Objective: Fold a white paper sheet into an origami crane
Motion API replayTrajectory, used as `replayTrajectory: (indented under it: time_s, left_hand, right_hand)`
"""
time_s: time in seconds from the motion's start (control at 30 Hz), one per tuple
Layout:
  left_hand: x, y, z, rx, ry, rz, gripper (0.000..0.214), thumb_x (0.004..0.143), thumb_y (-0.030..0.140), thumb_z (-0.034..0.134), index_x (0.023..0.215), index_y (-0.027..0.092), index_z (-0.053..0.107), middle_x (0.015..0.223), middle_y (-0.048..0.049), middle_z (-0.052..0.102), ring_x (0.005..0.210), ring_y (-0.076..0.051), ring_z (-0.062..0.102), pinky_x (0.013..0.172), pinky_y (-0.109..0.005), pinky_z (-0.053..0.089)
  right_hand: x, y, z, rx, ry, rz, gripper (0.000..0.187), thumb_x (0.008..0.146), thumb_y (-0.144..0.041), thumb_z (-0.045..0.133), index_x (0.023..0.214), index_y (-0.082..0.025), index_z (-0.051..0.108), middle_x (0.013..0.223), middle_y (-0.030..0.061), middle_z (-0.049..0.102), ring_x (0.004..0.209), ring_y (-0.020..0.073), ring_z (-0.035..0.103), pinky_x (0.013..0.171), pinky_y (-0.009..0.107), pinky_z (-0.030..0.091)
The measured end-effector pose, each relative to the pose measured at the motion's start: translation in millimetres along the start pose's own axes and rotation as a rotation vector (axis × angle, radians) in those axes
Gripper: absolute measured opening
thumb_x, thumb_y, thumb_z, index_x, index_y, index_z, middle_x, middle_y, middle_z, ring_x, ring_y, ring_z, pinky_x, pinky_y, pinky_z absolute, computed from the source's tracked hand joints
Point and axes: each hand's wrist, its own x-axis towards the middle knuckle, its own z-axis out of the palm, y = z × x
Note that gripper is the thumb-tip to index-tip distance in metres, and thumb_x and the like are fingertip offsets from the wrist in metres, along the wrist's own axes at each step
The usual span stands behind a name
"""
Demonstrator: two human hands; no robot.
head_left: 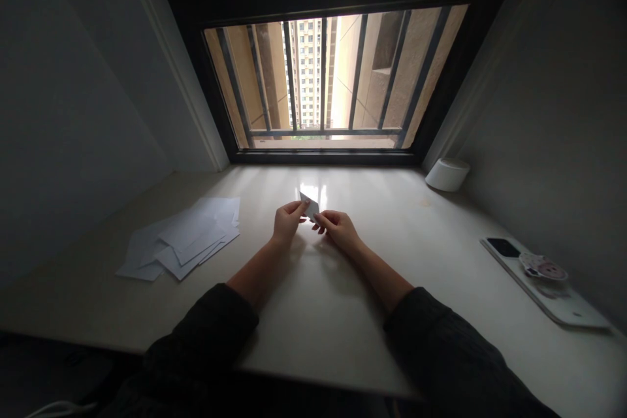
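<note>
A small piece of folded paper (310, 208), pale and pointed at its upper left, is held up above the white sill between my two hands. My left hand (289, 219) pinches its left side with the thumb on top. On the lower right, my right hand (337, 228) grips the edge between thumb and fingers. Both hands are closed on the same piece, a short way apart. The fingers behind the paper are partly hidden. Off to the left of my left hand lies a loose pile of white paper sheets (191, 235), overlapping each other.
The white sill (313, 326) runs up to a dark-framed window (323, 157) with bars outside. A white round-sided object (447, 174) stands at the back right. A phone (553, 300) with a round decorated grip (543, 268) lies along the right wall.
</note>
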Motion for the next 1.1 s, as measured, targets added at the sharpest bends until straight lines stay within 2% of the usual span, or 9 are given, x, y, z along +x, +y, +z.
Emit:
replayTrajectory:
  time_s: [0.17, 0.37, 0.47, 0.57, 0.67, 0.73, 0.87, 1.1]
  left_hand:
    - [-3.7, -1.1, 2.6, 0.088, -0.08, 0.075, 0.038, 0.068, 0.053, 0.068, 0.078, 0.016, 0.074, 0.071, -0.0065, 0.068, 0.069, -0.018, 0.06, 0.067, -0.03, 0.044]
    - [-6.7, -2.0, 2.5, 0.179, -0.054, 0.148, 0.037, 0.071, 0.049, 0.066, 0.082, 0.015, 0.075, 0.074, -0.0062, 0.07, 0.07, -0.019, 0.06, 0.068, -0.031, 0.043]
    - [-10.1, 1.0, 5.5, 0.175, -0.079, 0.157, 0.036, 0.071, 0.047, 0.067, 0.087, 0.015, 0.074, 0.076, -0.0066, 0.07, 0.073, -0.02, 0.061, 0.071, -0.032, 0.045]
    - [-13.0, 2.8, 9.4, 0.103, -0.104, 0.121, 0.04, 0.066, 0.043, 0.072, 0.094, 0.016, 0.073, 0.084, -0.0078, 0.07, 0.074, -0.019, 0.062, 0.072, -0.032, 0.046]
    - [-12.4, 2.5, 11.0, 0.013, -0.103, 0.062, 0.039, 0.064, 0.043, 0.074, 0.09, 0.014, 0.073, 0.077, -0.0073, 0.069, 0.068, -0.017, 0.06, 0.068, -0.031, 0.046]
    - [-10.1, 2.4, 10.3, -0.069, -0.121, -0.019, 0.037, 0.064, 0.044, 0.074, 0.084, 0.013, 0.073, 0.07, -0.0061, 0.066, 0.063, -0.015, 0.058, 0.064, -0.031, 0.045]
    - [-5.8, 4.0, 7.7, -0.181, -0.143, -0.176, 0.041, 0.061, 0.047, 0.076, 0.082, 0.012, 0.072, 0.069, -0.006, 0.064, 0.061, -0.014, 0.056, 0.061, -0.03, 0.044]
    - [-4.3, 3.5, 6.8, -0.201, -0.131, -0.205, 0.042, 0.061, 0.047, 0.076, 0.086, 0.013, 0.072, 0.073, -0.0065, 0.065, 0.064, -0.014, 0.056, 0.065, -0.03, 0.045]
  right_hand:
    - [-1.5, -1.9, 1.1, -0.039, 0.051, 0.02, 0.042, 0.074, -0.056, 0.06, 0.07, -0.015, 0.069, 0.066, 0.007, 0.07, 0.057, 0.0148, 0.06, 0.055, 0.026, 0.048]
    - [1.5, 6.3, -1.2, -0.036, 0.023, 0.04, 0.044, 0.074, -0.055, 0.06, 0.077, -0.013, 0.072, 0.064, 0.0075, 0.069, 0.052, 0.0136, 0.059, 0.054, 0.026, 0.049]
    - [1.1, 8.2, -1.2, -0.042, 0.053, 0.043, 0.044, 0.074, -0.055, 0.06, 0.077, -0.014, 0.072, 0.063, 0.0073, 0.069, 0.052, 0.014, 0.06, 0.054, 0.026, 0.049]
    - [-1.1, 5.9, 0.9, -0.07, 0.053, 0.033, 0.045, 0.076, -0.058, 0.057, 0.074, -0.015, 0.072, 0.062, 0.0067, 0.069, 0.052, 0.0142, 0.06, 0.054, 0.026, 0.048]
    - [-3.2, 2.3, 3.8, -0.064, 0.019, 0.001, 0.045, 0.075, -0.058, 0.057, 0.072, -0.016, 0.071, 0.062, 0.0062, 0.069, 0.053, 0.0142, 0.06, 0.054, 0.026, 0.048]
    - [-3.8, 0.5, 5.2, -0.052, 0.006, -0.014, 0.043, 0.074, -0.058, 0.06, 0.071, -0.016, 0.071, 0.061, 0.0056, 0.068, 0.054, 0.0146, 0.06, 0.055, 0.026, 0.048]
    - [-4.1, -1.2, 6.1, -0.035, -0.006, -0.03, 0.04, 0.072, -0.056, 0.063, 0.069, -0.016, 0.07, 0.06, 0.0053, 0.068, 0.054, 0.0146, 0.06, 0.054, 0.026, 0.047]
    - [-3.7, -0.8, 5.6, -0.051, -0.003, -0.034, 0.041, 0.073, -0.056, 0.061, 0.065, -0.016, 0.068, 0.06, 0.0053, 0.067, 0.053, 0.0146, 0.059, 0.053, 0.026, 0.047]
